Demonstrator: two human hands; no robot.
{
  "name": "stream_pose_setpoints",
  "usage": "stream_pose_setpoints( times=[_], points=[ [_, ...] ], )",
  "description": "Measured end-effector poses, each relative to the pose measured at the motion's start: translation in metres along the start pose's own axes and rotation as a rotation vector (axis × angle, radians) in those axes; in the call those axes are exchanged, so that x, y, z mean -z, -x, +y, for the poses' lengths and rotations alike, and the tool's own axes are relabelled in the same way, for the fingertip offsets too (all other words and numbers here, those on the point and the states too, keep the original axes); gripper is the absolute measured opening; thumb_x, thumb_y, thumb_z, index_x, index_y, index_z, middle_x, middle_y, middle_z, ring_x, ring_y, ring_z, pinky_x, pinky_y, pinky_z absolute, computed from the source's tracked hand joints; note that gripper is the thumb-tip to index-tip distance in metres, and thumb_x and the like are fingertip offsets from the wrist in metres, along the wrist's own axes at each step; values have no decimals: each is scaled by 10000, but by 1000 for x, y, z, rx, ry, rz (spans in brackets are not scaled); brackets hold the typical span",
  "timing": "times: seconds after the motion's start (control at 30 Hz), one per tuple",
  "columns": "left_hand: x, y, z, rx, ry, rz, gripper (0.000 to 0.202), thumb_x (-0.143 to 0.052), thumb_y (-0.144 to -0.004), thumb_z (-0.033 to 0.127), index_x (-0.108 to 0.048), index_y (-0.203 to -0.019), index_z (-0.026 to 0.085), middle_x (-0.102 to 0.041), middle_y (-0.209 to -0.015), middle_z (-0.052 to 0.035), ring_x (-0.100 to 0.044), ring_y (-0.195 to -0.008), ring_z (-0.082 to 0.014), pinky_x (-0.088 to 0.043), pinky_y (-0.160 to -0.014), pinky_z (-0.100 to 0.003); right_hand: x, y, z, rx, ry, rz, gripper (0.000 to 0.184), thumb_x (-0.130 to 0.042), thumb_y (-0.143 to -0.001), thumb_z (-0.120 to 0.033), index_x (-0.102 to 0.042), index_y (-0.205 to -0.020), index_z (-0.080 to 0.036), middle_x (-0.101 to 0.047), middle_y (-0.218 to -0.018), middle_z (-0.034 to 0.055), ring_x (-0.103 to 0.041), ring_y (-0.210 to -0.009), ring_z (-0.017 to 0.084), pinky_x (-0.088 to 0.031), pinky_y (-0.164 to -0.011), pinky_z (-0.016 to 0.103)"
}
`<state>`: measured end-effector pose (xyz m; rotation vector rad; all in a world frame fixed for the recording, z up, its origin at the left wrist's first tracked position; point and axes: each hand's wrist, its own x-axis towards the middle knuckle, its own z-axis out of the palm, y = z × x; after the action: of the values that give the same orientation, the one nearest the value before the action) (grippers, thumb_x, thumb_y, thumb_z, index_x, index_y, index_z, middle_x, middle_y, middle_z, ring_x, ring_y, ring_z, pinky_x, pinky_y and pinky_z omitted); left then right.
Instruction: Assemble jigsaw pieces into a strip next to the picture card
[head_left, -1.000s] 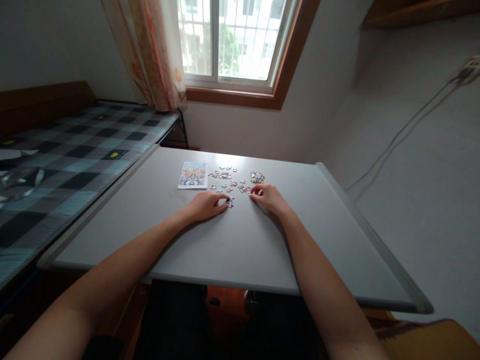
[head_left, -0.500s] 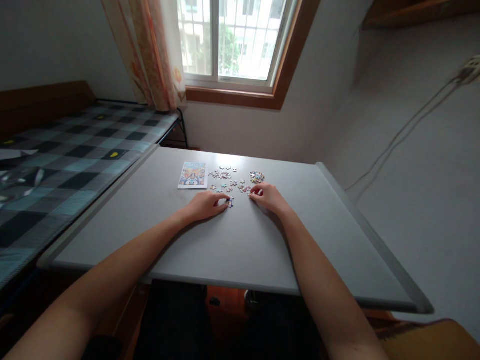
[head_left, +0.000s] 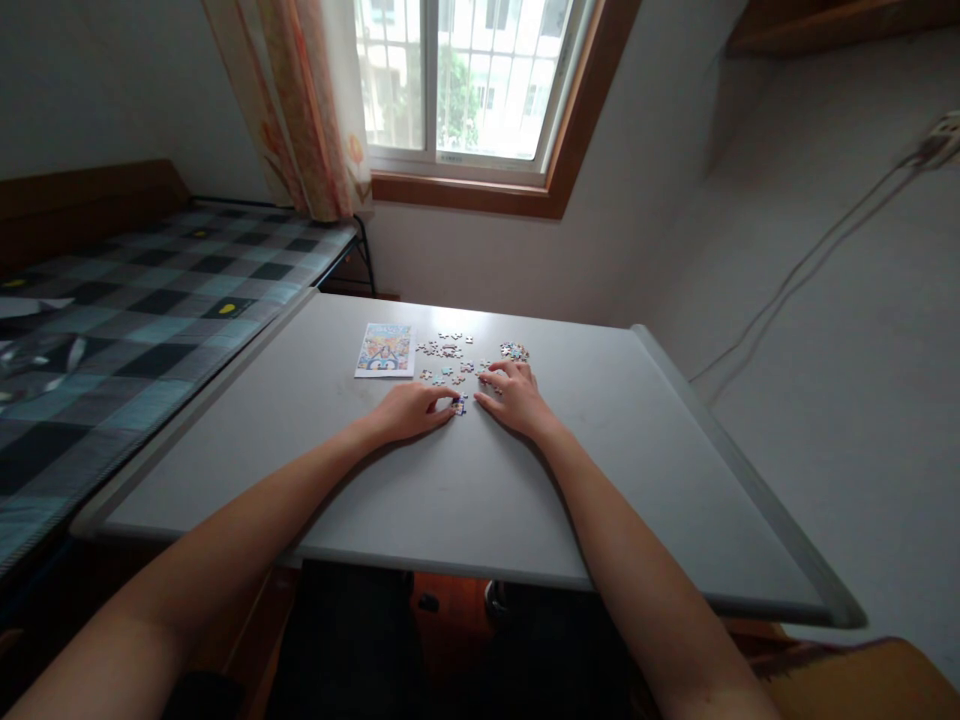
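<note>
Gripping joined pieces (head_left: 460, 407), left hand (head_left: 409, 410); right hand (head_left: 519, 402), spread, overlaps loose pieces (head_left: 467, 367); picture (head_left: 385, 350) nearby.

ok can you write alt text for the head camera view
A person's left hand touches a small clump of puzzle pieces on a pale table, while the right hand is spread beside loose pieces. A printed picture sheet lies farther left; a window and a bed with a checked cover are beyond.

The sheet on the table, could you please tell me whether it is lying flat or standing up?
Lying flat: the sheet rests on the table, printed face up, left of the pieces.
</note>
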<state>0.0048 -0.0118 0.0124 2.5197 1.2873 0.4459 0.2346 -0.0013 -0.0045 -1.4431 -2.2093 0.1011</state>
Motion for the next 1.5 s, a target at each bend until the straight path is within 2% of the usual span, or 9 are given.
stream_pose_setpoints(
  times=[0.47,0.7,0.97,1.1,1.23,1.5],
  points=[
    [0,0,0,1,2,-5,376,-502,-874,453,-685,-1146,269,-623,-637,13,-519,-572,-125,-305,-564,-235,0,-1,-4,75,-35,-49,358,-582,-864,-391,-680,-1165,-222,-630,-1254,79,-414,-1207,295,-346,-1032,478],
    [-1,-1,-1,-6,13,4,372,-499,-876,455,-686,-1142,274,-614,-620,19,-515,-563,-124,-307,-567,-234,1,0,-9,121,-53,-57,331,-589,-864,-384,-700,-1133,-225,-639,-1251,52,-420,-1203,295,-337,-1047,476],
    [0,0,0,-4,4,-2,373,-493,-877,449,-685,-1146,274,-621,-636,14,-520,-577,-123,-307,-572,-232,4,0,-12,151,-101,-35,258,-596,-862,-344,-732,-1045,-223,-688,-1104,63,-448,-1135,269,-353,-1033,445],
    [0,0,0,-1,2,-3,375,-501,-876,446,-681,-1153,271,-618,-635,15,-522,-581,-125,-304,-573,-231,3,-1,-11,146,-104,-9,261,-587,-876,-325,-727,-1069,-219,-686,-990,77,-465,-1060,256,-381,-1003,416],
    [-1,-1,-1,-5,8,1,361,-509,-873,435,-683,-1148,278,-612,-627,21,-516,-569,-120,-294,-567,-229,-1,-1,-7,145,-84,16,265,-604,-869,-292,-720,-1094,-214,-652,-958,92,-461,-1012,257,-399,-969,421],
    [0,0,-1,-4,15,-5,363,-511,-873,436,-682,-1149,275,-611,-625,22,-509,-564,-116,-297,-565,-230,3,-2,-2,141,-99,-21,134,-655,-831,-267,-768,-896,-235,-638,-924,78,-452,-972,246,-396,-959,417]
  ],
)
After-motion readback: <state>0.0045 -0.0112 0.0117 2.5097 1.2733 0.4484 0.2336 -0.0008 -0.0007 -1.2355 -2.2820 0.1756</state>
